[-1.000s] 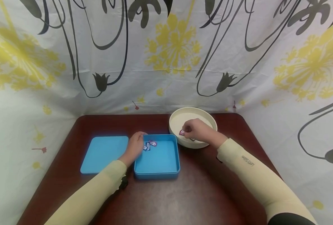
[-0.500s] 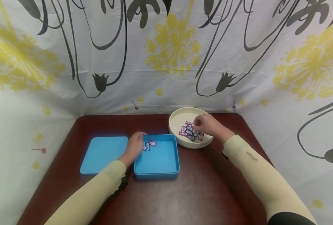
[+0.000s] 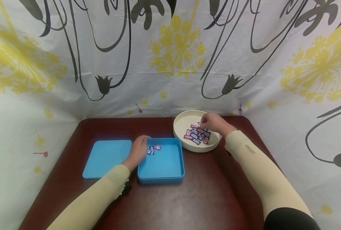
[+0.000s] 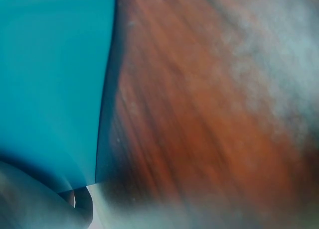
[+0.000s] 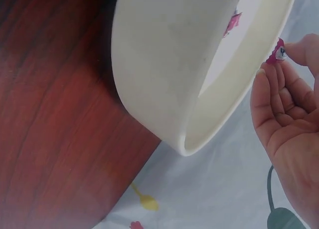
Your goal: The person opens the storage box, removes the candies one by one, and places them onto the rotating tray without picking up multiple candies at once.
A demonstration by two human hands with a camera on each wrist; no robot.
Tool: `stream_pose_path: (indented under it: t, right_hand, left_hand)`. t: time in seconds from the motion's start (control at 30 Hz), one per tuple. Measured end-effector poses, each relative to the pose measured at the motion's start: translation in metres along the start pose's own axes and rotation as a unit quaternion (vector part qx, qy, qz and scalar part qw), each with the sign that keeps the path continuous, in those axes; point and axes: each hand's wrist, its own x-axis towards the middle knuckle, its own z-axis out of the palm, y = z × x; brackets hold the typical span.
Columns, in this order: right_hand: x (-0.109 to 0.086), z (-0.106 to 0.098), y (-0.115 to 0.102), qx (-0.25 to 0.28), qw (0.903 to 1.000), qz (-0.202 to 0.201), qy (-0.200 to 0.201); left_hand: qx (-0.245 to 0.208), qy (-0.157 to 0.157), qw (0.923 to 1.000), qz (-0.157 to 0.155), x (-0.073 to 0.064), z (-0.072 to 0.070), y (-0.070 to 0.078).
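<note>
My right hand [image 3: 213, 123] is over the back right of a round cream tray [image 3: 183, 121]. In the right wrist view, its thumb and fingers pinch a small pink-wrapped candy [image 5: 277, 52] beside the tray's rim. Several pink and dark blue wrapped candies [image 3: 194, 131] lie together in the tray. My left hand [image 3: 138, 148] grips the left side of a square blue box [image 3: 161, 166] near its back corner; its fingertips are hidden in the head view. A few wrapped candies [image 3: 156, 147] lie inside the box at its back left.
A flat light blue lid [image 3: 107, 158] lies left of the box, partly behind the left forearm. The dark red-brown table [image 3: 170, 207] has rounded back corners. A patterned white cloth [image 3: 170, 92] hangs close behind the table and along both sides.
My right hand has moved from the tray's left middle to the right and back, uncovering the heap of candies. The left hand stays at the box.
</note>
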Motion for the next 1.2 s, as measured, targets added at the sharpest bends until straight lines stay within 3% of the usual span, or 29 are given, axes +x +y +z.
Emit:
stream_pose_path:
  t: [0.3, 0.53, 0.83, 1.2]
  right_hand:
    - [0.029, 0.009, 0.004, -0.048, 0.9988, -0.008, -0.005]
    - [0.046, 0.016, 0.001, -0.056, 0.9971, 0.035, -0.037]
    - [0.056, 0.022, 0.002, -0.063, 0.9938, 0.074, -0.054]
    - [0.065, 0.031, 0.009, -0.083, 0.9917, 0.073, -0.067]
  left_hand:
    - [-0.003, 0.003, 1.0, -0.003, -0.001, -0.001, -0.001]
    - [-0.003, 0.005, 0.9999, -0.01, 0.001, 0.001, -0.002]
    - [-0.006, 0.002, 0.9999, -0.012, -0.001, 0.002, 0.002]
    - [-0.008, 0.002, 0.9999, -0.011, 0.0, 0.001, 0.001]
